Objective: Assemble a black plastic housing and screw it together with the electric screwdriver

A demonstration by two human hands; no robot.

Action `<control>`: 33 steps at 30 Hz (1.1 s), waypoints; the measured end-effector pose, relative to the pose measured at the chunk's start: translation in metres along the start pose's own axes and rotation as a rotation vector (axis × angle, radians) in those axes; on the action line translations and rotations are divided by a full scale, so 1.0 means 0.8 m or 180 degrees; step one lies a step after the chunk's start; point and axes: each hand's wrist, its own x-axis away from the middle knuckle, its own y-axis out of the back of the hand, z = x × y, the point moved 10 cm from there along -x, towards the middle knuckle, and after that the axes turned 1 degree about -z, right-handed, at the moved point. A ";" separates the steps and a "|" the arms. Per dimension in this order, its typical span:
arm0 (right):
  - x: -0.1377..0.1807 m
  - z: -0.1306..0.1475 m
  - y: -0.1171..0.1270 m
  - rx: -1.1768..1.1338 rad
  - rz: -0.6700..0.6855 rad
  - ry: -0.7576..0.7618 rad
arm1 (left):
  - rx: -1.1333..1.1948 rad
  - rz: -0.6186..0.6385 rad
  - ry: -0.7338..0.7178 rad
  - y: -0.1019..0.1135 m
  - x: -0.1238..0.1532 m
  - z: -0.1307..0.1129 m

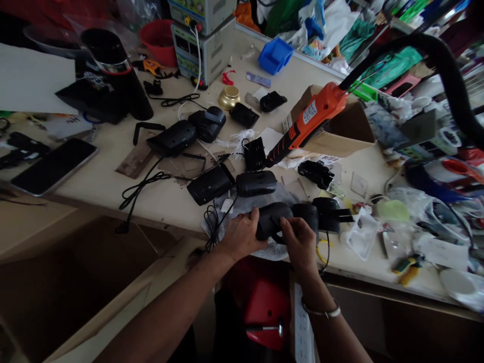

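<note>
A black, rounded plastic housing [273,217] is held at the table's front edge. My left hand [242,236] wraps round its left end, with the thumb on top. At its right side, the closed fingers of my right hand [301,244] pinch a thin dark part at the housing's edge; its exact shape is hard to make out. Just beyond my right hand lie another black housing [307,216] and a black piece with a flat prong [328,209]. Two more black housings [210,184] [256,183] rest behind my left hand. Grey bubble wrap [282,194] lies underneath.
An orange electric screwdriver [308,118] hangs on a black hose over a cardboard box [353,123]. Left are a phone [55,166], coiled cable [141,186] and black housings [174,138]. Power supplies [206,50] stand behind. Clear plastic parts and pliers [408,269] clutter the right.
</note>
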 end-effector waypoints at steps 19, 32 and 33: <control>0.016 -0.027 0.008 0.0023 -0.0262 -0.0090 | 0.0118 0.0094 0.0177 -0.026 0.002 0.021; 0.001 -0.016 -0.005 0.0296 0.0073 0.0164 | 0.0139 0.0011 0.0065 -0.029 0.004 0.014; 0.002 -0.016 -0.005 0.0379 0.0106 0.0185 | 0.0132 0.0018 0.0050 -0.030 0.004 0.013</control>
